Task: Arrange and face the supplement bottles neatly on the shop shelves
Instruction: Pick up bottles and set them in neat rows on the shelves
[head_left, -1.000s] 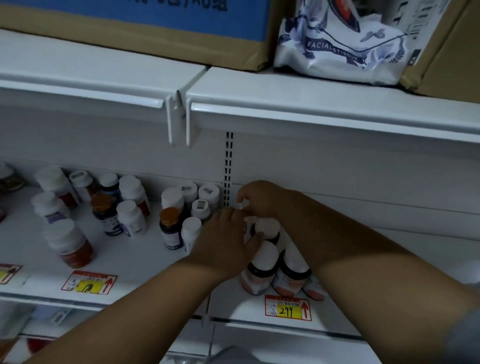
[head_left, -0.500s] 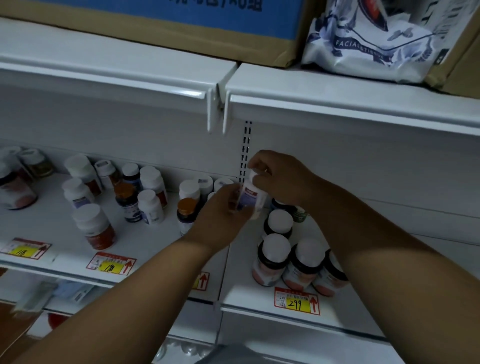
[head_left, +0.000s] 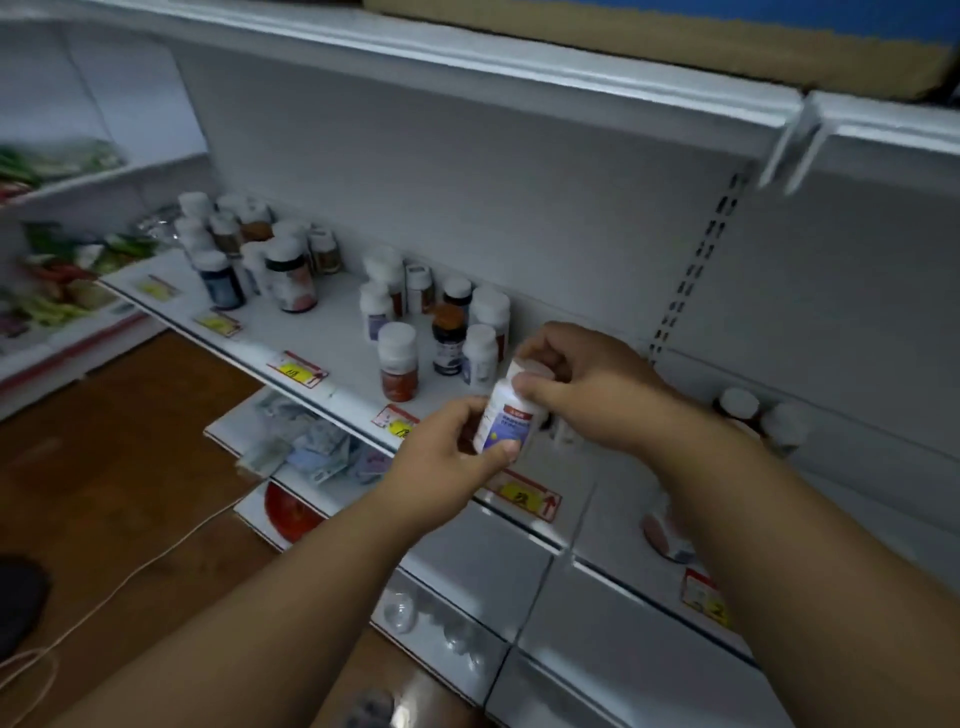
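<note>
A small white supplement bottle (head_left: 506, 421) with a blue-and-red label hangs tilted in front of the white shelf (head_left: 332, 332). My left hand (head_left: 447, 457) grips its lower body from the left. My right hand (head_left: 582, 379) curls over its cap end from the right. Behind the hands stands a group of several bottles (head_left: 441, 322), among them a white-capped one with red contents (head_left: 397, 361) and a dark one with an orange cap (head_left: 448, 338). A second cluster of bottles (head_left: 254, 254) stands further left. Two bottles (head_left: 758, 415) show beyond my right wrist.
Yellow-and-red price tags (head_left: 298, 370) line the shelf's front edge. A cardboard box (head_left: 675, 31) sits on the shelf above. Lower shelves hold packets (head_left: 306, 447) and clear items. Green packaged goods (head_left: 57, 270) fill the left unit. A white cord (head_left: 130, 566) lies on the brown floor.
Both hands lifted one white bottle off the right shelf section and brought it out toward me. My view swung left, so the left bottle groups and the floor came into sight.
</note>
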